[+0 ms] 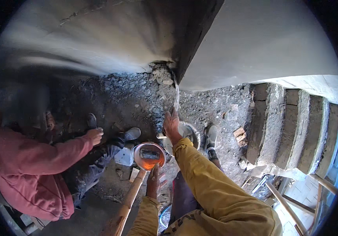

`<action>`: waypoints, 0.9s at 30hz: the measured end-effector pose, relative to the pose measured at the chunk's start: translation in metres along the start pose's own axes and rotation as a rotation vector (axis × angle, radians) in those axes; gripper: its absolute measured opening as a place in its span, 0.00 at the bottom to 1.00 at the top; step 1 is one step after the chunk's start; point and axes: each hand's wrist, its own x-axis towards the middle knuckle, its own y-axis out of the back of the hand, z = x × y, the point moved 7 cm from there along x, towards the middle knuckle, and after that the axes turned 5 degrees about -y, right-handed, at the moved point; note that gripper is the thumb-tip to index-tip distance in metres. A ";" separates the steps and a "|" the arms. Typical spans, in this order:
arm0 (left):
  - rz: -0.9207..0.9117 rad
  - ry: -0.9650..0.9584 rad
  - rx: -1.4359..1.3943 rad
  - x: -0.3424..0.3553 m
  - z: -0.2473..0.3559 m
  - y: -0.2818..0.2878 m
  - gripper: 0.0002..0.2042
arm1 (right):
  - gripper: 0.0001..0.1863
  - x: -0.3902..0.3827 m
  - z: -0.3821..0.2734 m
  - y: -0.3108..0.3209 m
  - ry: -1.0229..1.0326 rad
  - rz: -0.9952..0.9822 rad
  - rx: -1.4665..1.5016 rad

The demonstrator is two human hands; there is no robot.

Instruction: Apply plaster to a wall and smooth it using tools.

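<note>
My right hand [170,126] is closed on a long, pale flat-bladed tool [176,96], whose tip reaches a lump of grey mortar [161,74] at the foot of the wall corner. Under that hand, partly hidden, sits a round metal container [188,133]. Lower down, my left hand [154,181] is open, fingers spread, just below a pail with an orange inside [152,165], in which lies a dark rectangular object [149,154]. A bamboo pole [131,196] runs beside my left hand toward the pail; whether they touch I cannot tell.
A co-worker in a pink top [31,165] is at my left, holding a tool. Grey walls [255,47] rise ahead. Concrete steps [291,126] climb at the right, above wooden poles [285,206]. Broken pieces [240,135] and a white block [123,156] lie on the rough ground [224,102].
</note>
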 end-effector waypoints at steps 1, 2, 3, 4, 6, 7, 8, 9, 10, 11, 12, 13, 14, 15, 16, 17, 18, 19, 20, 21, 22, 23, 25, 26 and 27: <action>-0.094 0.039 0.002 0.017 -0.014 -0.047 0.36 | 0.25 0.022 0.086 -0.025 -0.189 0.094 0.314; -0.173 0.063 -0.008 0.028 -0.027 -0.080 0.36 | 0.25 0.030 0.155 -0.039 -0.344 0.197 0.655; -0.169 0.067 0.005 0.029 -0.029 -0.076 0.37 | 0.25 0.033 0.155 -0.047 -0.346 0.191 0.659; -0.175 0.073 0.017 0.031 -0.033 -0.076 0.38 | 0.23 0.036 0.156 -0.047 -0.265 0.215 0.540; -0.118 0.081 0.037 0.038 -0.047 -0.053 0.36 | 0.22 0.034 0.126 -0.044 -0.181 0.213 0.454; 0.020 0.064 0.061 0.028 -0.041 0.002 0.35 | 0.21 0.023 0.056 -0.032 -0.368 0.162 1.116; 0.080 0.053 0.067 0.018 -0.035 0.028 0.35 | 0.20 0.016 0.018 -0.027 -0.589 0.106 1.719; 0.058 0.062 0.055 0.022 -0.037 0.015 0.35 | 0.20 0.030 0.042 -0.034 -0.589 0.133 1.697; -0.007 0.084 0.040 0.033 -0.046 -0.016 0.35 | 0.19 0.053 0.093 -0.046 -0.439 -0.009 0.800; -0.054 0.100 0.036 0.041 -0.056 -0.035 0.35 | 0.18 0.064 0.126 -0.063 -0.279 -0.178 -0.076; -0.040 0.085 0.036 0.041 -0.058 -0.023 0.34 | 0.18 0.062 0.117 -0.072 -0.270 -0.194 -0.059; -0.011 0.063 0.038 0.039 -0.056 -0.006 0.34 | 0.17 0.062 0.095 -0.070 -0.237 -0.091 0.065; 0.031 0.059 0.044 0.035 -0.054 0.012 0.34 | 0.15 0.061 0.071 -0.068 -0.206 0.009 0.194; -0.066 0.075 0.021 0.047 -0.065 -0.027 0.33 | 0.14 0.081 0.142 -0.085 -0.187 0.002 0.122; -0.048 0.084 0.020 0.050 -0.071 -0.020 0.33 | 0.14 0.081 0.140 -0.100 -0.187 -0.016 0.132; -0.024 0.080 0.020 0.049 -0.068 -0.010 0.33 | 0.12 0.085 0.123 -0.107 -0.138 -0.071 0.038; 0.003 0.084 0.050 0.047 -0.067 -0.001 0.32 | 0.13 0.086 0.110 -0.123 -0.092 -0.128 -0.054; 0.033 0.089 0.081 0.045 -0.066 0.010 0.31 | 0.16 0.086 0.095 -0.140 -0.042 -0.184 -0.144; 0.064 0.091 0.085 0.042 -0.064 0.020 0.31 | 0.16 0.085 0.081 -0.154 -0.027 -0.197 -0.120; 0.040 0.090 0.080 0.045 -0.064 0.008 0.31 | 0.16 0.093 0.107 -0.156 -0.129 -0.074 0.369; 0.011 0.106 0.080 0.053 -0.073 -0.006 0.31 | 0.16 0.093 0.150 -0.173 -0.236 0.055 0.852; -0.007 0.114 0.070 0.057 -0.079 -0.012 0.31 | 0.16 0.093 0.179 -0.186 -0.324 0.195 1.344; -0.053 0.098 0.071 0.058 -0.080 -0.015 0.37 | 0.16 0.109 0.189 -0.197 -0.334 0.243 1.333; -0.062 0.096 0.062 0.057 -0.081 -0.019 0.37 | 0.16 0.119 0.199 -0.195 -0.343 0.298 1.320; -0.051 0.091 0.058 0.057 -0.085 -0.018 0.36 | 0.16 0.118 0.205 -0.204 -0.371 0.341 1.319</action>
